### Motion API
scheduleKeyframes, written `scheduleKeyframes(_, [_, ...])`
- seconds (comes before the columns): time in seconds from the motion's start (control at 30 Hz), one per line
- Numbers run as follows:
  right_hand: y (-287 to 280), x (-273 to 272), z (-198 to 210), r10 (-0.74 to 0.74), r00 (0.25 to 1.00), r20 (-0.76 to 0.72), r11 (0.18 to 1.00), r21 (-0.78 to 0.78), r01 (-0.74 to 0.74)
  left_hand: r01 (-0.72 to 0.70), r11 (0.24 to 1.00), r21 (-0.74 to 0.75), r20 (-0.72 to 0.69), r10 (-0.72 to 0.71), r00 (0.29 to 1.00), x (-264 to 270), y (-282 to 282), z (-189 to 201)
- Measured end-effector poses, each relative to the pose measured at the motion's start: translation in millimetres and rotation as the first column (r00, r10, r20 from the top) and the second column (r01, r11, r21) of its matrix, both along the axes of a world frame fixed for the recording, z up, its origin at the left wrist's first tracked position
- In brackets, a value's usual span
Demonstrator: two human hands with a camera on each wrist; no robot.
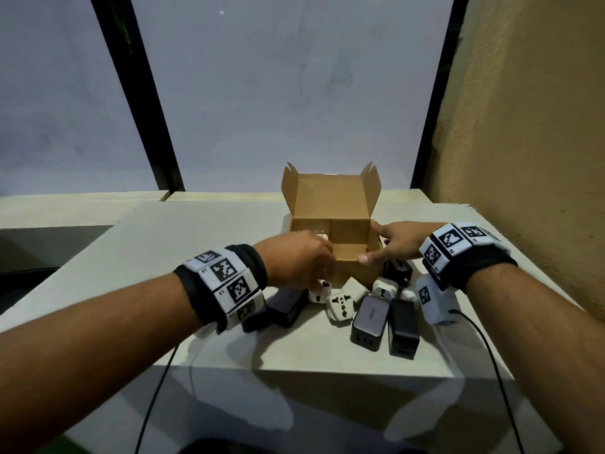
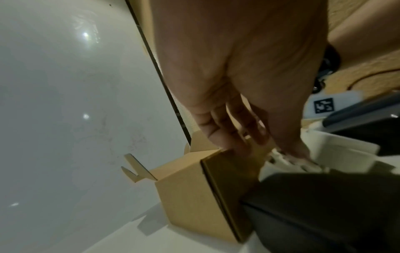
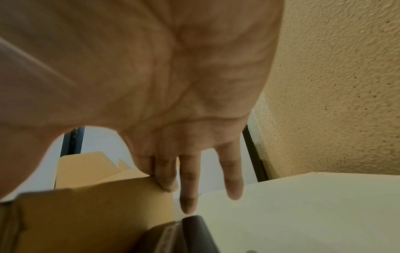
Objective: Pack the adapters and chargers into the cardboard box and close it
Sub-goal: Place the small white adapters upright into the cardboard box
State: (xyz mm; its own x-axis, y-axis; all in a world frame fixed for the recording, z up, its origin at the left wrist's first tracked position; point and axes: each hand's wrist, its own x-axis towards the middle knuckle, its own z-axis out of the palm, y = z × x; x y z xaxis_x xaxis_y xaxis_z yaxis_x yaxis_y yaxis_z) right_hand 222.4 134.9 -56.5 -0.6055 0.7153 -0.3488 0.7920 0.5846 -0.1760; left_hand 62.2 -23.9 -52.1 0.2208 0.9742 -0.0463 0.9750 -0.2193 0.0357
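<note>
— Box (image 1: 330,204): where do we find it?

— On the table (image 1: 183,231), at the far middle, lid up, side flaps raised. A white adapter (image 1: 319,238) shows inside its left part, half hidden by the left hand (image 1: 294,260).

— State of that hand?

— We see it over the box's near-left corner, fingers reaching down to the rim and into the left compartment. From the left wrist view the fingers (image 2: 225,130) look fairly straight; whether they grip the adapter we cannot tell.

— What lies before the box?

— From the left: a black charger (image 1: 284,304), white adapters (image 1: 340,306), a grey charger (image 1: 370,317), a second black charger (image 1: 402,329), further small pieces behind them.

— And the right hand (image 1: 393,240)?

— Open. Thumb laid along the box's near rim, forefinger at the far-right corner; from the right wrist view one finger (image 3: 166,172) touches the right wall, the rest extend straight past it. It holds nothing.
</note>
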Motion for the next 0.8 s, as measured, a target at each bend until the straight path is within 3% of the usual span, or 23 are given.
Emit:
scheduleKeyframes(0.07, [-0.2, -0.1, 1.0, -0.004, 1.0, 0.008, 1.0, -0.004, 0.004, -0.039, 0.996, -0.076, -0.048, 0.035, 0.998, 3.3, -6.3, -10.6])
scheduleKeyframes(0.3, [-5.9, -2.2, 6.7, -0.008, 1.0, 0.023, 1.0, 0.021, 0.007, -0.106, 0.994, -0.008, -0.05, 0.106, 0.993, 14.9, -7.7, -26.0])
scheduleKeyframes(0.6, [-2.7, -1.4, 5.3, -0.013, 0.999, 0.03, 0.999, 0.044, 0.012, -0.132, 0.989, 0.061, 0.168, 0.12, 0.978, 6.5, -0.5, 1.9])
scheduleKeyframes(0.8, [-2.8, -0.3, 3.9, 0.002, 1.0, 0.018, 0.998, 0.068, -0.003, -0.21, 0.953, 0.219, 0.278, 0.146, 0.949, -5.4, 29.0, 23.0])
